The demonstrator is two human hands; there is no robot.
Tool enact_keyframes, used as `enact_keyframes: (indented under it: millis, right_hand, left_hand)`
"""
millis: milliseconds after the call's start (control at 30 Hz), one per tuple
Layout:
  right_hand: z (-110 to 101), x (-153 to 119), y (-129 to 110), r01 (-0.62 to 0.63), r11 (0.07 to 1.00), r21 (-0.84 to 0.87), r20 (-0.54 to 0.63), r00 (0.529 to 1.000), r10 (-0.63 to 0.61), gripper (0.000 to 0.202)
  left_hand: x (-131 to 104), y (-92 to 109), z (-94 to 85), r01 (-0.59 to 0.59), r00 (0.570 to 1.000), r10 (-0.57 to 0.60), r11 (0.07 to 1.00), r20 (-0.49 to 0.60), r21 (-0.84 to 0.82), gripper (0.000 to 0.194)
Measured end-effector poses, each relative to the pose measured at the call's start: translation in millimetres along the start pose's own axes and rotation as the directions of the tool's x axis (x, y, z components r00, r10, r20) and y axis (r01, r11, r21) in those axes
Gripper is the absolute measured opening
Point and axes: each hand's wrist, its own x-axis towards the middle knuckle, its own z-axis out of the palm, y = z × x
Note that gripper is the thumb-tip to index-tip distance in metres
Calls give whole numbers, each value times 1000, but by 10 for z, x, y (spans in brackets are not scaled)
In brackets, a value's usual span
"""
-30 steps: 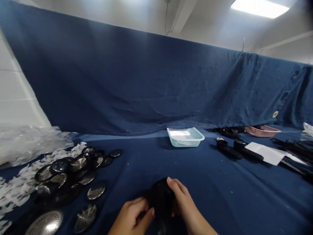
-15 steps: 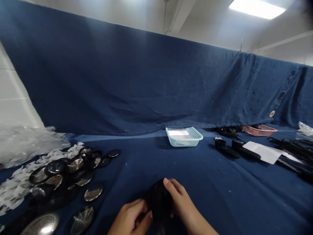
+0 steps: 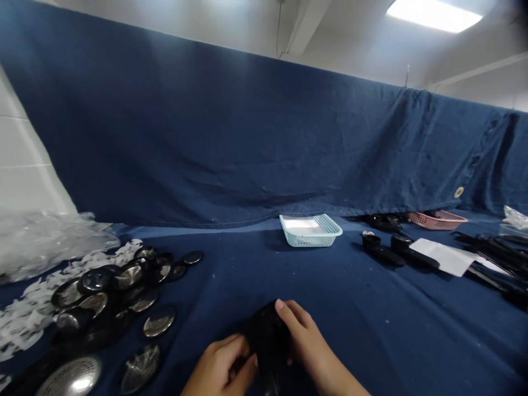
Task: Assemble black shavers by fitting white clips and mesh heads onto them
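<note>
Between both hands, low in the middle of the head view, is a dark, glossy black plastic part (image 3: pixel 270 341) with a broad rounded upper end. Its lower end runs out of the frame and its exact kind is unclear. My right hand (image 3: pixel 305 341) grips it from the right, thumb on the top edge and fingers behind. My left hand (image 3: pixel 229 363) has curled fingers pressed against its left side. Left of the hands lie round, shiny black discs with perforated faces, the closest being one disc (image 3: pixel 159 320) and another disc (image 3: pixel 140 368).
White plastic pieces (image 3: pixel 45 297) and clear bags (image 3: pixel 49 242) lie at the left. A light blue basket (image 3: pixel 313 240) holding white paper stands at the back. To the right are black handled parts (image 3: pixel 381 253), a paper sheet (image 3: pixel 443 257) and a pink basket (image 3: pixel 441 223).
Hardly anything differs. Both hands keep their hold on the black part, and the view has shifted very slightly.
</note>
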Motion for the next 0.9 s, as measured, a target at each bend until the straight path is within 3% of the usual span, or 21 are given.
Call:
enact_keyframes:
  millis: [267,467,700,900]
  right_hand:
    - [-8,-12,30,13,1000,25,5,1000,-13,50]
    - [15,-19,-2,10,998,57,-71,997,-6,51]
    - [22,-49,-36,73,974,215,-137,990,-44,50]
    - [-3,65,64,112,981,159,-182,980,-82,57]
  left_hand:
    - [-8,26,1,-1,1000,2,999,16,-32,28]
    - [14,-21,4,28,998,-24,997,52,-75,29]
    - [88,-139,-51,147,987,-110,916,119,-374,40]
    - [136,-265,-147,259,966,-207,827,157,-498,46]
